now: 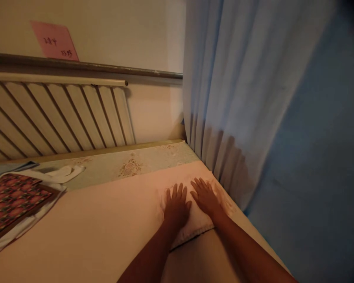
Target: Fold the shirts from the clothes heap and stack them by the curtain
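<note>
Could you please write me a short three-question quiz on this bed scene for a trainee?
1. True or false: both hands lie flat, palms down, on the pink sheet.
2. Which is closest to the right hand? A) the radiator B) the blue curtain C) the patterned cloth
3. Fill in: the left hand rests on a folded ____ of the sheet.

Key
1. True; fingers spread, nothing gripped.
2. B; the curtain hangs just beyond its fingertips, while the patterned cloth lies far off at the left edge.
3. Corner; its hemmed edge shows below the wrists.
</note>
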A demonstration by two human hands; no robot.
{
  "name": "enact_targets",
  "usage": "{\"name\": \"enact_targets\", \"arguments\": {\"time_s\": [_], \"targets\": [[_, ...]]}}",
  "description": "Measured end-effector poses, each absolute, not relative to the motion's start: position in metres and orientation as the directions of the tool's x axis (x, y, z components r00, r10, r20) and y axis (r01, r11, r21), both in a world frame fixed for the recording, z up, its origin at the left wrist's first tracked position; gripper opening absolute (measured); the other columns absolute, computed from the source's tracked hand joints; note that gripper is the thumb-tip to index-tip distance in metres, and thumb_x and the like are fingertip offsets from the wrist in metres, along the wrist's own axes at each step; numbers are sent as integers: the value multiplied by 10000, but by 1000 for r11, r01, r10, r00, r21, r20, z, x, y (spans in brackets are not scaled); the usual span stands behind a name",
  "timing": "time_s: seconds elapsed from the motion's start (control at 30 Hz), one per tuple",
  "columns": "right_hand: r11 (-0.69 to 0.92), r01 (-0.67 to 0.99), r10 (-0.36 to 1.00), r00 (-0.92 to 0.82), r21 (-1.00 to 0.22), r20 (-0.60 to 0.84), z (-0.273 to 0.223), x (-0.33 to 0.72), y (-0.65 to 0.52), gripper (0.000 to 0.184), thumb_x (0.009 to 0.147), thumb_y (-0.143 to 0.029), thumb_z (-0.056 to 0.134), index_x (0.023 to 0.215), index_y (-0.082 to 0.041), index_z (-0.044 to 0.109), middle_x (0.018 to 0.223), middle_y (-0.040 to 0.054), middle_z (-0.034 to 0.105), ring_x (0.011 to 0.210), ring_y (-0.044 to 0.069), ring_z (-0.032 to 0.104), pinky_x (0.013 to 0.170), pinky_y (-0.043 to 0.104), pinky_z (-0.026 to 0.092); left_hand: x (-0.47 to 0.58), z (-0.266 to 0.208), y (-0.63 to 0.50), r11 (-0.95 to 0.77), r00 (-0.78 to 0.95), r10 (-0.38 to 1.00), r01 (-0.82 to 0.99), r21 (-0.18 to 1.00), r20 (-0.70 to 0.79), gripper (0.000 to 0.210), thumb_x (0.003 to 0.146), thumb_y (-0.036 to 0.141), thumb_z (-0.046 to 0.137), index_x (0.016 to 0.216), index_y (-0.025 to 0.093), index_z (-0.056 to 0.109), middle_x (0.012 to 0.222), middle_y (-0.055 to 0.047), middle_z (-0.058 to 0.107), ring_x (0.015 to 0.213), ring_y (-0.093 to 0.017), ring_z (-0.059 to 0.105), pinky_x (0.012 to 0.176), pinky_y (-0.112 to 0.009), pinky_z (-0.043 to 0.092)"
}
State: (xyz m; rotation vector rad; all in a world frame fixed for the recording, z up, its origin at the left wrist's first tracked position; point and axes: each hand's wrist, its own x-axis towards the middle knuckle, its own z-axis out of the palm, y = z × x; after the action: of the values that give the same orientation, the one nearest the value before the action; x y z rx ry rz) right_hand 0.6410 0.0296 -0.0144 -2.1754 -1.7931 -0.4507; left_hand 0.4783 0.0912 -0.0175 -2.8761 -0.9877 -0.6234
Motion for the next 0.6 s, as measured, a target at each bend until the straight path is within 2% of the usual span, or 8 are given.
{"name": "enact_targets", "arguments": {"time_s": [0.23, 0.33, 0.47, 0.6], "targets": [[-124, 991, 920, 95, 52, 380, -28, 663, 25, 482, 970, -425, 321, 1399, -241, 441, 1470, 68, 420, 1379, 263, 323, 1108, 498, 239, 470, -15, 81, -778, 694, 617, 608, 158, 370, 579, 938, 507, 337, 1447, 231, 336, 1548, -63, 292, 1432, -275, 202, 1152, -564, 159], [-150, 986, 910, 109, 72, 399, -40, 680, 14, 528, 957, -478, 283, 1387, -228, 462, 1476, 76, 411, 1377, 277, 324, 1106, 511, 237, 458, -12, 74, -783, 706, 618, 592, 192, 346, 599, 946, 531, 285, 1456, 220, 317, 1557, -62, 271, 1442, -271, 171, 1158, -554, 163], [-211, 976, 901, 176, 46, 398, -54, 697, 0, 592, 934, -504, 209, 1380, -217, 472, 1467, 85, 423, 1367, 285, 338, 1056, 515, 314, 435, -12, 67, -768, 713, 641, 593, 243, 285, 616, 952, 537, 237, 1474, 213, 279, 1571, -59, 230, 1450, -271, 137, 1164, -539, 164], [-202, 979, 885, 186, -9, 427, -44, 695, -12, 551, 902, -489, 245, 1257, -246, 590, 1367, 92, 534, 1287, 294, 443, 994, 499, 384, 400, -12, 57, -707, 692, 698, 626, 329, 185, 646, 946, 548, 242, 1494, 206, 222, 1589, -68, 160, 1456, -280, 103, 1161, -542, 171]]}}
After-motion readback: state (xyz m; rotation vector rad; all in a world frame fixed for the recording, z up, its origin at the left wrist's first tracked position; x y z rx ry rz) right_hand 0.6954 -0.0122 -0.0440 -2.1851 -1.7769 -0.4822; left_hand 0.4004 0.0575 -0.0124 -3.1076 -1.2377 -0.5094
